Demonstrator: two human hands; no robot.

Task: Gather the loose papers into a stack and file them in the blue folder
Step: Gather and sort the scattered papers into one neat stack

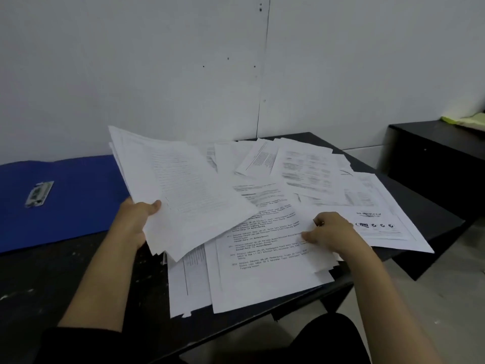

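Many loose white printed papers (301,179) lie spread over the right half of a black table (78,279). My left hand (135,222) grips a thick bundle of gathered sheets (183,190) by its lower left corner, lifted and tilted above the pile. My right hand (328,232) rests on the loose papers near the table's right edge, fingers pinching the edge of a printed sheet (265,248). The blue folder (65,198) lies open and flat at the left of the table, with its metal clip (39,194) showing.
A white wall stands right behind the table. A lower black cabinet (433,158) sits at the right, with a yellow-green item (464,120) on top. Light floor shows beyond the table's right edge. My dark-clothed knee (328,337) is below the front edge.
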